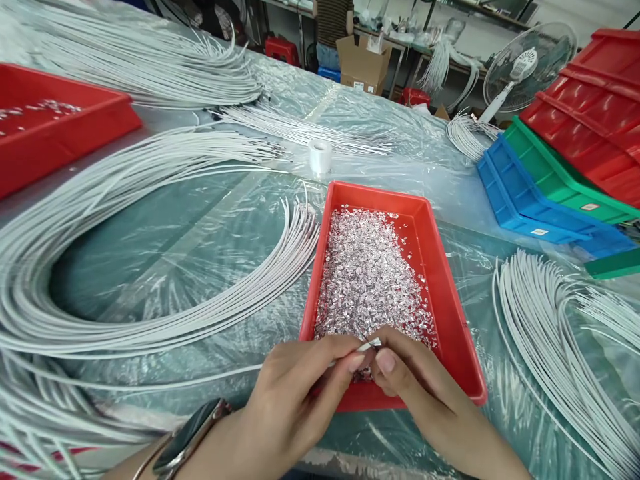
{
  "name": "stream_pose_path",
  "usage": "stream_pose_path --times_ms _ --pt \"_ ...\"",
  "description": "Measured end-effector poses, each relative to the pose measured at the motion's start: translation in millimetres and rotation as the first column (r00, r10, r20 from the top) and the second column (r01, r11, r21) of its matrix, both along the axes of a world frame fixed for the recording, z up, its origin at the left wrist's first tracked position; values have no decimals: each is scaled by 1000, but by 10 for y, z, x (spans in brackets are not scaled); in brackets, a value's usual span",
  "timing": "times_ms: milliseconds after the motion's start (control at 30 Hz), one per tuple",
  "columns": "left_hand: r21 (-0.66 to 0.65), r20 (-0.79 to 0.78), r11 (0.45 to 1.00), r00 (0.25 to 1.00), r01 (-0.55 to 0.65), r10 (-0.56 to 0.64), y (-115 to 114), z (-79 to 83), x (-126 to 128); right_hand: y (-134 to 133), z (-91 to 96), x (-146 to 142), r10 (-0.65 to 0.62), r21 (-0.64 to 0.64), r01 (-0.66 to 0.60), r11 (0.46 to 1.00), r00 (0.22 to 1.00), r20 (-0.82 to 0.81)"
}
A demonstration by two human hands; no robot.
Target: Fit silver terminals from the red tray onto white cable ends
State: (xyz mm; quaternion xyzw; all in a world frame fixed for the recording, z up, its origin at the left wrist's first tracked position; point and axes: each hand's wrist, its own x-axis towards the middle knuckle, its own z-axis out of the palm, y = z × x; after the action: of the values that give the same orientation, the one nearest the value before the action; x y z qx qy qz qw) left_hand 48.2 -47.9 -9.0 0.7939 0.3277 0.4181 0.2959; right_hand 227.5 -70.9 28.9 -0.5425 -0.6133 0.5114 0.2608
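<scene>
Pinching a cable (369,345) near its end, lower centre of frame: left hand (295,387), thumb and forefinger closed on it. Right hand (425,377) bunched at the tip; can't tell what, if anything, it grips. Cable likely light, springy, smooth; best held just behind the tip, where it should flex least. Beneath, red tray (449,300) of small shiny pieces (370,280). Beyond, upper centre, a roll (320,158). Upper right, a fan (525,65).
</scene>
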Motion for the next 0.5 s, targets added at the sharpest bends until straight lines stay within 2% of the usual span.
stream_pose_path --times_ms 267,367,500 --pt "222 -50 972 996 78 -68 57 -26 -17 3 -47 59 8 -229 -78 970 957 -290" --pt "281 -64 958 997 64 -48 58 -29 -10 4 -61 60 -5 -238 -71 969 953 -303" --pt "310 -80 948 996 69 -46 49 -18 15 3 -29 21 -26 -184 -25 983 962 -271"
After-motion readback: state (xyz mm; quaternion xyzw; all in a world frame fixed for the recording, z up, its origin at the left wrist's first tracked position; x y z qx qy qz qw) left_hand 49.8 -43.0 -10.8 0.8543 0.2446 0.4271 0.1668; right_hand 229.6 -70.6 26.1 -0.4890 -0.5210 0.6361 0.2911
